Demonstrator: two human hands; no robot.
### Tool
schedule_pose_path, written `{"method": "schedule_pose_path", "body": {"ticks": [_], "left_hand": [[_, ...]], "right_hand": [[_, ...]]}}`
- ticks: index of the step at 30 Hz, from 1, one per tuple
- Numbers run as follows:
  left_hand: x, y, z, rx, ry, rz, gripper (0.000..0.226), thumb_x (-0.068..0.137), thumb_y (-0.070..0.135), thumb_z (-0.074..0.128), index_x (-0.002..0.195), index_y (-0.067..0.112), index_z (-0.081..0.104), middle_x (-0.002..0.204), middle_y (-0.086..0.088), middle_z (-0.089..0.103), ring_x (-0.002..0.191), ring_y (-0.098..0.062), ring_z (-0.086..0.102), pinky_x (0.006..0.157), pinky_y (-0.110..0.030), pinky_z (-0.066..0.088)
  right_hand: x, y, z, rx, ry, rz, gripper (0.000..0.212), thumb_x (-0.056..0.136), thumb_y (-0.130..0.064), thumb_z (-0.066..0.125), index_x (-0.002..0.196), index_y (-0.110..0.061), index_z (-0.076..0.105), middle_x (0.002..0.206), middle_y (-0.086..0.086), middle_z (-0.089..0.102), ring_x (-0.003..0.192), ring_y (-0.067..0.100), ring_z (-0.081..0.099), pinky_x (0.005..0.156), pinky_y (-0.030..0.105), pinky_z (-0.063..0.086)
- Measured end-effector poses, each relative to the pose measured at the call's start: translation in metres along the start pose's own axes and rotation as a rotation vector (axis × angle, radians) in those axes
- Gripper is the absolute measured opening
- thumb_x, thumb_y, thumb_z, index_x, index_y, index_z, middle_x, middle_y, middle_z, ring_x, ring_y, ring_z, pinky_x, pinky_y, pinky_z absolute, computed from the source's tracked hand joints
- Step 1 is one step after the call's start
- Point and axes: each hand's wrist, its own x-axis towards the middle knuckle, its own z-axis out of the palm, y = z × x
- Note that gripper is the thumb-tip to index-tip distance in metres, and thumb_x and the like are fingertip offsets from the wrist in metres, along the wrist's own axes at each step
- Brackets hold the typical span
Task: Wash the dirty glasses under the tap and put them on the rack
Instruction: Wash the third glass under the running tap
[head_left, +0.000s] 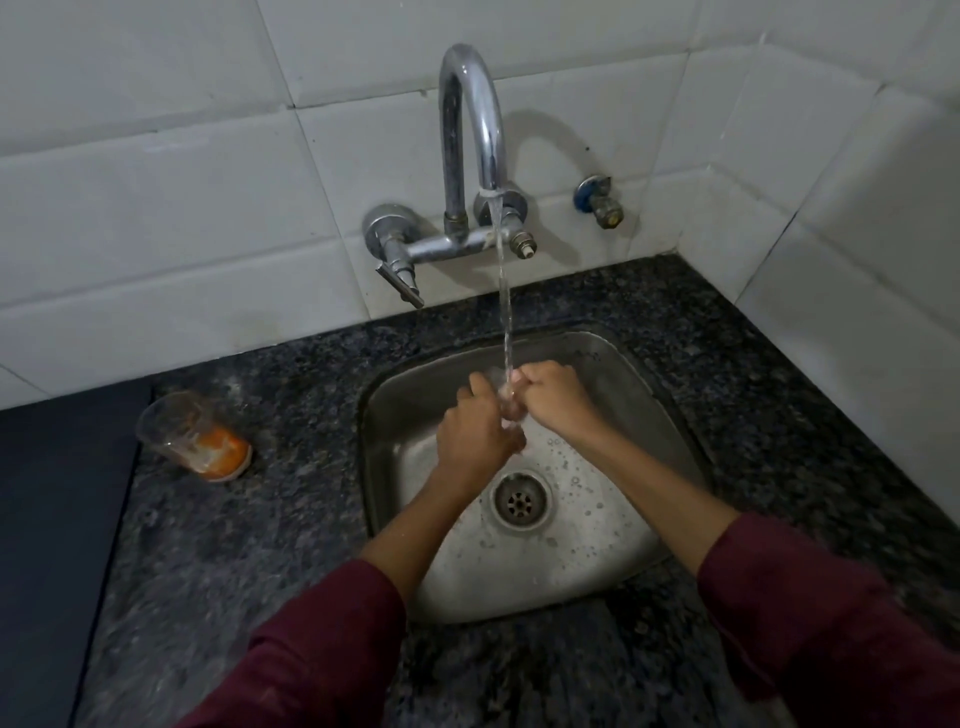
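Under the thin stream from the curved chrome wall tap (470, 130), the left hand (480, 431) and right hand (553, 395) are both closed around a small clear glass (508, 410), best turned slowly there, while a second orange-stained clear glass (195, 434) waits well left of the tap.

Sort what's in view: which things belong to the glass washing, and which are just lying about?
In the job:
glass held by both hands under the stream
dirty glass on the counter
tap
sink

Lying about:
spare valve
dark board
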Motion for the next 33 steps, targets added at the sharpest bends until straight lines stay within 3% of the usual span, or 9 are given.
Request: {"method": "schedule_pose_path", "body": {"ticks": [2,5,7,9,14,21,25,29,33], "left_hand": [[0.005,-0.008,-0.001,-0.092,-0.045,0.034,0.068,0.07,0.037,0.08,0.119,0.011,0.04,0.115,-0.011,0.059,0.101,-0.032,0.061,0.083,-0.039,0.051],[0.013,-0.024,-0.013,-0.655,-0.3,0.003,0.067,0.06,0.035,0.085,0.115,0.013,0.054,0.102,0.001,0.064,0.096,-0.021,0.063,0.084,-0.035,0.052],[0.016,-0.034,-0.016,-1.031,-0.522,-0.004,0.053,0.059,0.024,0.084,0.105,0.01,0.062,0.091,-0.004,0.068,0.085,-0.022,0.066,0.083,-0.038,0.052],[0.017,-0.039,-0.015,-1.149,-0.644,-0.039,0.046,0.058,0.016,0.082,0.1,0.007,0.065,0.086,-0.007,0.068,0.08,-0.021,0.065,0.087,-0.044,0.051],[0.014,-0.023,-0.01,-0.693,-0.381,-0.016,0.045,0.061,0.009,0.081,0.099,0.012,0.056,0.091,-0.004,0.064,0.077,-0.013,0.063,0.068,-0.031,0.054],[0.001,0.003,0.009,-0.032,0.033,0.043,0.061,0.071,0.023,0.079,0.114,0.009,0.038,0.116,-0.016,0.056,0.101,-0.037,0.061,0.077,-0.043,0.051],[0.008,-0.006,0.004,-0.195,0.045,0.112,0.066,0.068,0.03,0.082,0.117,0.012,0.042,0.115,-0.009,0.058,0.099,-0.028,0.06,0.081,-0.04,0.051],[0.019,-0.023,-0.029,-0.835,-0.385,0.121,0.055,0.064,0.013,0.085,0.111,0.007,0.056,0.098,-0.004,0.064,0.089,-0.016,0.061,0.078,-0.029,0.051],[0.028,-0.026,-0.028,-0.871,-0.48,0.107,0.031,0.055,0.009,0.08,0.081,0.013,0.062,0.078,-0.005,0.063,0.076,-0.017,0.063,0.076,-0.036,0.054]], "right_hand": [[-0.003,0.002,-0.001,0.082,-0.025,-0.02,0.024,0.09,-0.004,0.05,0.073,-0.007,0.068,0.068,0.008,0.067,0.059,0.006,0.062,0.061,0.011,0.046],[-0.007,0.011,-0.008,0.186,-0.079,-0.156,0.025,0.095,-0.009,0.049,0.08,-0.003,0.068,0.067,0.005,0.067,0.058,-0.002,0.062,0.063,0.011,0.049],[-0.009,0.018,-0.009,0.173,-0.118,-0.255,0.029,0.095,-0.021,0.051,0.081,-0.003,0.068,0.072,0.005,0.068,0.067,0.005,0.064,0.07,0.02,0.051],[-0.011,0.021,-0.008,0.135,-0.143,-0.297,0.038,0.092,-0.029,0.049,0.082,0.003,0.069,0.075,0.007,0.068,0.073,0.011,0.064,0.073,0.025,0.051],[-0.012,0.019,-0.004,0.029,-0.077,-0.21,0.023,0.09,-0.003,0.054,0.076,-0.002,0.073,0.062,-0.001,0.068,0.058,0.001,0.063,0.066,0.022,0.054],[-0.007,-0.008,0.004,-0.248,0.049,0.004,0.031,0.093,-0.024,0.047,0.078,-0.008,0.069,0.083,0.014,0.071,0.083,0.028,0.066,0.082,0.038,0.052],[-0.007,-0.01,-0.001,-0.062,0.003,0.01,0.022,0.09,-0.014,0.054,0.075,-0.013,0.07,0.075,0.006,0.069,0.077,0.021,0.066,0.081,0.032,0.054],[-0.005,-0.002,-0.015,0.109,-0.104,-0.202,0.029,0.094,-0.009,0.05,0.071,-0.012,0.068,0.067,0.007,0.068,0.063,0.012,0.064,0.071,0.028,0.052],[-0.001,-0.002,-0.014,0.02,-0.105,-0.27,0.025,0.093,-0.01,0.054,0.076,-0.003,0.071,0.067,0.006,0.069,0.066,0.016,0.067,0.073,0.032,0.055]]}}
